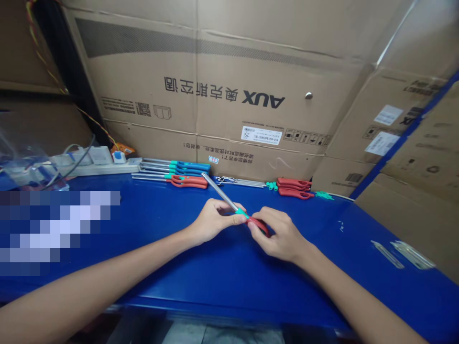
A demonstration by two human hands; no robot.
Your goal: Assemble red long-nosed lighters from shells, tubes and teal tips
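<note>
Both my hands hold one screwdriver (222, 195) above the blue table (222, 267). Its metal shaft points up and to the left; a teal collar joins it to a red handle. My left hand (215, 220) pinches the shaft close to the teal collar. My right hand (279, 234) is closed round the red handle, which shows only partly between the fingers.
Finished screwdrivers with blue and red handles (179, 173) lie in a row at the back left. Loose metal shafts (240, 181) and red handles (294, 187) lie at the back centre. A power strip (93, 165) and clear bags (25, 162) sit far left. Cardboard boxes (222, 95) wall the back and right.
</note>
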